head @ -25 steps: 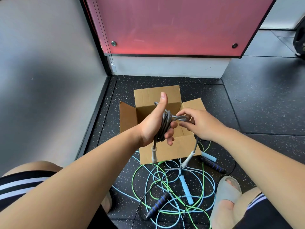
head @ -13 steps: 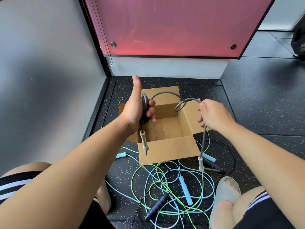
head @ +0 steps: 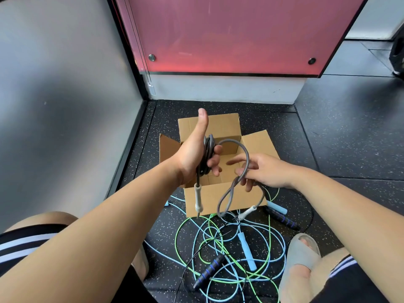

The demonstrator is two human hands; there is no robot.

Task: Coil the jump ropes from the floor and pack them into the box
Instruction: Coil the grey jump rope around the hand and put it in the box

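At the left of the view, we find the left hand [head: 192, 154] raised over the box [head: 218, 201], thumb straight up and fingers curled round several finished turns of the grey jump rope [head: 206, 149]. One white handle [head: 198, 199] hangs below this hand, in front of the box's near wall.

We judge this rope to be mostly coiled. A loose figure-eight run and the second white handle [head: 248, 213] have yet to be wound on.

The box stands open on the floor [head: 328, 149], all flaps up. No rope shows in the visible part of its interior, though the hands hide some of it, so we judge that packing has not begun.

To the right, the right hand [head: 266, 169] is half open. Its fingers are loosely bent round the free run of grey rope near the top of the loop.

Below and between the hands, the green rope [head: 270, 235], the light blue rope [head: 247, 252] and the black rope [head: 209, 270] lie tangled together on the floor just in front of the box. We count all three as uncoiled and unpacked.
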